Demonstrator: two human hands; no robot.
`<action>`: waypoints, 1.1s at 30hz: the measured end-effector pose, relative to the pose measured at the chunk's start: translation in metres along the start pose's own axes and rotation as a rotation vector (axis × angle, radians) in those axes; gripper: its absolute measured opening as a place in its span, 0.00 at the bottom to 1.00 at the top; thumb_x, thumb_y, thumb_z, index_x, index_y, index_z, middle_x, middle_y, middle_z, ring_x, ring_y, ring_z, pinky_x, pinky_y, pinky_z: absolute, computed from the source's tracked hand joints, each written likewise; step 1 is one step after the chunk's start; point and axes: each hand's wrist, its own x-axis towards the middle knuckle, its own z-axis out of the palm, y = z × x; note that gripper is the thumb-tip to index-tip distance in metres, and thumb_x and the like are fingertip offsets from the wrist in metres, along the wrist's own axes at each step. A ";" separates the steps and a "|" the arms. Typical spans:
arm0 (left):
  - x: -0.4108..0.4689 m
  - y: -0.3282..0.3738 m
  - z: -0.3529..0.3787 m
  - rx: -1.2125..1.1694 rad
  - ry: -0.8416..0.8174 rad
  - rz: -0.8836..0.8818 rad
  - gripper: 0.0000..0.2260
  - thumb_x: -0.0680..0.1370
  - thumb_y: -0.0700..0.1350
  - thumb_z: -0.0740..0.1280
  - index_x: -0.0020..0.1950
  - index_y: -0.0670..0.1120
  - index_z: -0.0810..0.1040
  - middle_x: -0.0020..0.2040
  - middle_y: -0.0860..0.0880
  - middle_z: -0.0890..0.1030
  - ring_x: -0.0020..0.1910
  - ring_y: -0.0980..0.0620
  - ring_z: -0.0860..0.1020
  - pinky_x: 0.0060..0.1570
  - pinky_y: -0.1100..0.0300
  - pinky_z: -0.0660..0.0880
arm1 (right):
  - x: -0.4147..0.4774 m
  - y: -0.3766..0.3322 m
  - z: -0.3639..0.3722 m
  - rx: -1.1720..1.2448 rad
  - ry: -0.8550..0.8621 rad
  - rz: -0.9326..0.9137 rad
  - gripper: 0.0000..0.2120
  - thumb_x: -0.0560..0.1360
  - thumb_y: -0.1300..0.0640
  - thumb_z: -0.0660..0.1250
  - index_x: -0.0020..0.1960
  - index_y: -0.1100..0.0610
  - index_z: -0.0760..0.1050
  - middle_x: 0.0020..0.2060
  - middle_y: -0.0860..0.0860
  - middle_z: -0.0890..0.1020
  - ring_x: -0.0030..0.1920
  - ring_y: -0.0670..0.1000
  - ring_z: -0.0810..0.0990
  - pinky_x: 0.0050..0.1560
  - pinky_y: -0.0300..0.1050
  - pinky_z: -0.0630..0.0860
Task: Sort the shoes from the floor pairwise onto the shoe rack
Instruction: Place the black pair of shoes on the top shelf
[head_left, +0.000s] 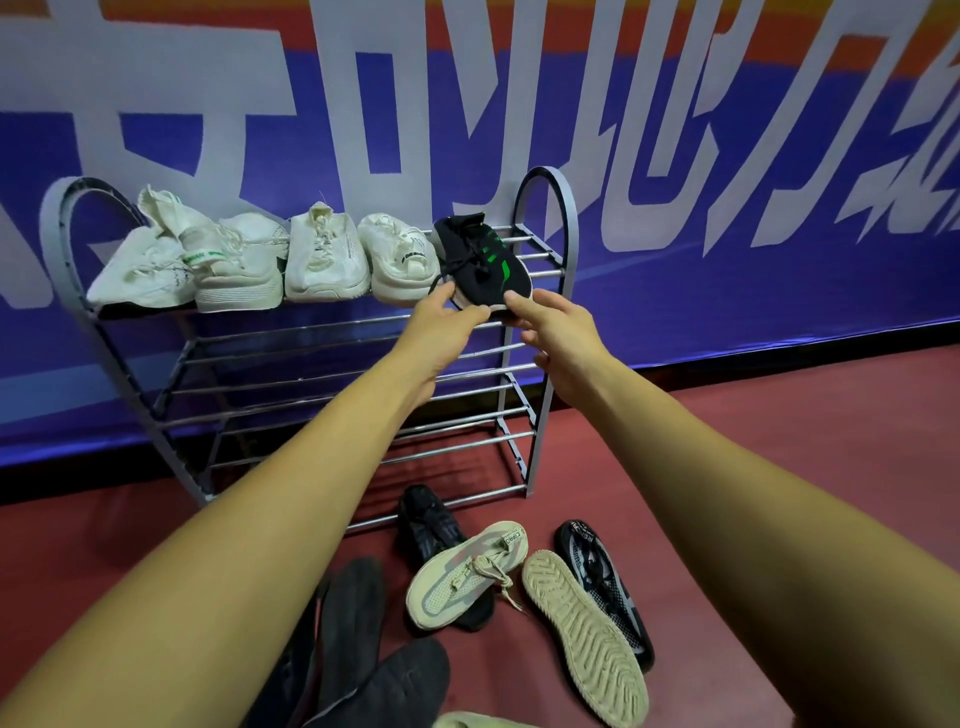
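From the head view, the job looks partly done. The shoe rack (540, 441) carries four white shoes (322, 260) in a row along its top tier, apparently two pairs, though the leftmost ones lean on each other. At the right end of that tier lies the black and green shoe (483, 265), heel toward the wall and toe sticking out over the front rail. Both hands are at that toe. The left hand (447, 332) has its grip narrow, thumb above and fingers beneath the sole. The right hand (563, 338) pinches the toe edge just beside it in the same way. Every shoe seen on the rack sits on this top tier. Its partner is not yet beside it, so this pair is unfinished. Much is left on the floor (779, 467): a black shoe (426, 525) near the rack's foot, a beige sneaker (467, 571), a beige shoe turned sole-up (582, 634) lying across a dark patterned sandal (597, 566), and two dark soles (353, 613) nearer the camera. Whether the black shoe matches the held one cannot be told.
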 end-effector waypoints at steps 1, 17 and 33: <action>0.002 0.000 0.000 -0.008 0.007 0.003 0.17 0.81 0.45 0.65 0.69 0.57 0.70 0.52 0.55 0.79 0.50 0.57 0.75 0.53 0.59 0.70 | 0.003 -0.001 0.001 0.000 0.004 -0.009 0.33 0.75 0.48 0.73 0.75 0.57 0.67 0.60 0.54 0.82 0.48 0.45 0.78 0.48 0.42 0.71; 0.018 -0.011 -0.012 0.021 -0.005 -0.035 0.26 0.79 0.44 0.67 0.77 0.51 0.65 0.57 0.55 0.78 0.58 0.54 0.75 0.44 0.61 0.70 | 0.029 0.006 0.021 -0.055 0.060 -0.067 0.31 0.77 0.48 0.70 0.76 0.57 0.66 0.68 0.56 0.77 0.68 0.56 0.74 0.65 0.50 0.70; -0.011 -0.018 -0.046 0.130 0.089 -0.001 0.17 0.78 0.44 0.67 0.67 0.50 0.73 0.54 0.49 0.79 0.54 0.51 0.79 0.46 0.58 0.74 | -0.016 0.002 0.000 -0.411 -0.105 -0.078 0.19 0.77 0.56 0.68 0.66 0.57 0.72 0.53 0.55 0.83 0.39 0.46 0.80 0.26 0.31 0.69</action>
